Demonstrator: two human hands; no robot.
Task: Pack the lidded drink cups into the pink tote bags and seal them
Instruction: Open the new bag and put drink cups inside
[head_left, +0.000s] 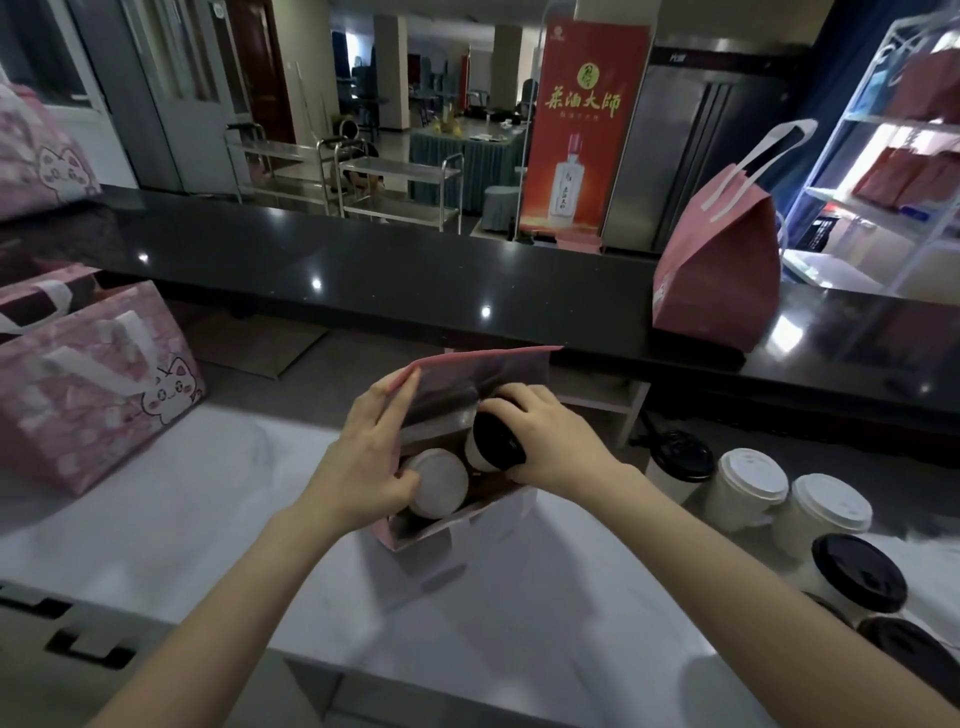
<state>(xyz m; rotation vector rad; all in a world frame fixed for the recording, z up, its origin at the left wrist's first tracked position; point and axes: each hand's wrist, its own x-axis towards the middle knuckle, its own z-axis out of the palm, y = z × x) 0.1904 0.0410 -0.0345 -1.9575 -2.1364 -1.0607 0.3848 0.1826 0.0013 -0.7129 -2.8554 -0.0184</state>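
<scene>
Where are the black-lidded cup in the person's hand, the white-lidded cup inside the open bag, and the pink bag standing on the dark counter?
black-lidded cup (497, 439): head view, on its lid.
white-lidded cup (440, 480): head view, on its lid.
pink bag (722, 270): head view, on its side panel.

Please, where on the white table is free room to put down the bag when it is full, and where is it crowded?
Free: the white table between the cat-print bag and the open tote bag, and the near strip before that bag. Crowded: the right side, where the spare cups stand close together.
</scene>
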